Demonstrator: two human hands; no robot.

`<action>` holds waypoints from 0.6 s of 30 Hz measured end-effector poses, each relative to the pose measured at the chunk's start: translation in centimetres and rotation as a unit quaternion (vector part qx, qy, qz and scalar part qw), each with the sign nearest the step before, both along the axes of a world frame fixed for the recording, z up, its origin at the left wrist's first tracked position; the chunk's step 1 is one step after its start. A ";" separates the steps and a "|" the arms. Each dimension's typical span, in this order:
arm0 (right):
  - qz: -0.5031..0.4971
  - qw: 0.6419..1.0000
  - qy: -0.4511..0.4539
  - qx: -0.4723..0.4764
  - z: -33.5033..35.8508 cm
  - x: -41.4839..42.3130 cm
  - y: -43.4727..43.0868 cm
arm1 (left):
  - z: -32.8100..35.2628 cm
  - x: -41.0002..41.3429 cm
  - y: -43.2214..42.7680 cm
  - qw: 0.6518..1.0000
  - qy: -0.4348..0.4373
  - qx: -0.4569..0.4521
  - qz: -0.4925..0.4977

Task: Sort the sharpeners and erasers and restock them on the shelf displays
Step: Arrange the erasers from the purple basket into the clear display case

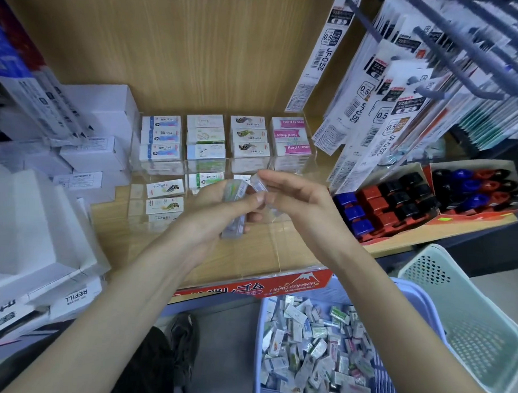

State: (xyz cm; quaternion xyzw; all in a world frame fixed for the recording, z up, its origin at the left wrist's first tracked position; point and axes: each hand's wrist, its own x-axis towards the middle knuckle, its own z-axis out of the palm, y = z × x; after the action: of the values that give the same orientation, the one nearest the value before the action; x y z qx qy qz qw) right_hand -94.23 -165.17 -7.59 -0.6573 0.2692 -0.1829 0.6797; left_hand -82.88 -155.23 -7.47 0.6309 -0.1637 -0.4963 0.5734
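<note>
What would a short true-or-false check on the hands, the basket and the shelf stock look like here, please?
1. The left hand grips wrapped erasers. True.
2. The right hand rests inside a basket. False: it is over the shelf, its fingers pinching a single eraser.
3. The lilac basket holds a heap of loose erasers. True.
4. The pink Hard Eraser packs fill the leftmost column. False: they fill the rightmost column of the eraser display.
5. The sharpeners lie left of the erasers. False: they lie to the display's right.
</note>
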 end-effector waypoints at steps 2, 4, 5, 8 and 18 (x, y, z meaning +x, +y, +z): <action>0.036 0.999 0.002 -0.014 0.1 -0.2 -0.4 | 0.0 0.1 0.0 1.000 0.002 -0.008 0.008; 0.052 0.994 0.022 -0.090 0.0 -0.3 -1.1 | -0.1 0.2 0.1 1.000 0.006 0.003 0.012; 0.046 0.986 0.044 -0.154 -0.1 -0.3 -1.6 | -0.1 0.3 0.0 1.000 0.019 0.010 0.021; -0.005 0.930 0.143 -0.340 -0.1 0.0 -4.3 | -0.2 1.0 -0.2 0.991 0.112 0.000 0.075; 0.176 0.785 0.334 -0.491 -0.3 1.7 -7.8 | 0.0 1.4 -0.4 0.961 0.223 -0.048 0.156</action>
State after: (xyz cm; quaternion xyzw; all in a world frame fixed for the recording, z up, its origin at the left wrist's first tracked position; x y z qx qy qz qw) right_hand -92.56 -172.93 -7.88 -0.9583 0.2329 0.0639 0.1528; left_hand -81.50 -155.61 -7.43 0.4941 0.0455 -0.5200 0.6953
